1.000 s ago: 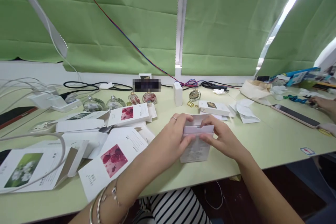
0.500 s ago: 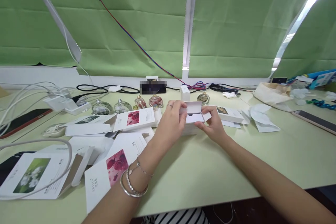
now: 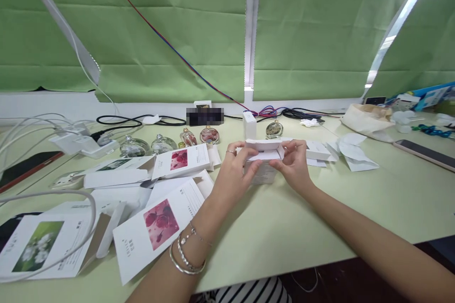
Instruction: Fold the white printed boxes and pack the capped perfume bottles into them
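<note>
Our left grip is closed lightly on an open white card box with grey print, thumb on the near wall, fingers curled at the raised white flap. Our right grip pinches the opposite corner, thumb and fingers nearly together. The box is straight ahead of us, over the pale green worktop; whether its base touches, we cannot tell.

We judge it light and fairly stiff, its flap easily creased and its glossy-looking walls apt to buckle under a squeeze; the side edges near the upper corners seem the soundest hold.

From the box, a slim upright white carton stands at eleven o'clock, a round patterned glass bottle near one, and crumpled white paper near three. A white carton with a pink rose picture lies at eight, clear round glass bottles near ten.
</note>
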`<state>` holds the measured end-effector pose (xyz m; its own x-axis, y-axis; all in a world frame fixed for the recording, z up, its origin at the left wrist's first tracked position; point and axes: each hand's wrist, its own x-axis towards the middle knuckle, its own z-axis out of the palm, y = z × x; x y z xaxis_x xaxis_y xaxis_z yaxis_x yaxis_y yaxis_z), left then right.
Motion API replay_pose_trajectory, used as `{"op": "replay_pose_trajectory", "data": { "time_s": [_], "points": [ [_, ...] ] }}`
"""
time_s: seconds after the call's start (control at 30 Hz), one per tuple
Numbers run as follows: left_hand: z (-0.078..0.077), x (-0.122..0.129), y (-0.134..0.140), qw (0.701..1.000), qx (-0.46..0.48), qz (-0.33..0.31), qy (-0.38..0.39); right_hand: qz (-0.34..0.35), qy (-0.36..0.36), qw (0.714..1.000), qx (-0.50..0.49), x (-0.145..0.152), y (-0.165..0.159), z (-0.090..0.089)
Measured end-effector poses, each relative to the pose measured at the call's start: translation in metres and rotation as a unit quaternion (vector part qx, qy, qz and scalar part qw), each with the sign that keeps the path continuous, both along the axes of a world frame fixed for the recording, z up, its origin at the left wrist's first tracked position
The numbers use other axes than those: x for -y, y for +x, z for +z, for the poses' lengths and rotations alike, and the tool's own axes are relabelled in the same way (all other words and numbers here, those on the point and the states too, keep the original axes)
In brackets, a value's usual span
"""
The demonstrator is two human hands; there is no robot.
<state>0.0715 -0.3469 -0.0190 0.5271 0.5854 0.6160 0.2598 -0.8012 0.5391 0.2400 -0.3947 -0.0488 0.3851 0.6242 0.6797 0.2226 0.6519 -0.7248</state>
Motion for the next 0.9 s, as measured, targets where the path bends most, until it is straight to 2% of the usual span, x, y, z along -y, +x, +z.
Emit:
{"op": "replay_pose_trajectory", "data": {
  "time_s": [0.13,0.3,0.53,0.73,0.9],
  "points": [
    [-0.001,0.001,0.001,0.999,0.036,0.001,0.006,-0.026,-0.012,0.997,0.068,0.002,0.005,-0.002],
    [-0.002,0.002,0.002,0.994,0.092,-0.007,-0.052,-0.066,-0.02,0.992,0.109,0.004,0.008,-0.002],
    [-0.001,0.005,0.003,0.999,0.04,-0.02,0.006,-0.057,-0.032,0.987,0.147,0.009,0.011,0.0],
    [0.002,0.008,0.003,0.998,0.044,-0.022,-0.039,-0.047,0.035,0.994,0.096,0.016,0.008,0.008],
    [0.004,0.01,0.003,0.988,0.082,-0.019,-0.131,-0.072,0.012,0.99,0.118,0.019,0.006,0.012]
  ]
}}
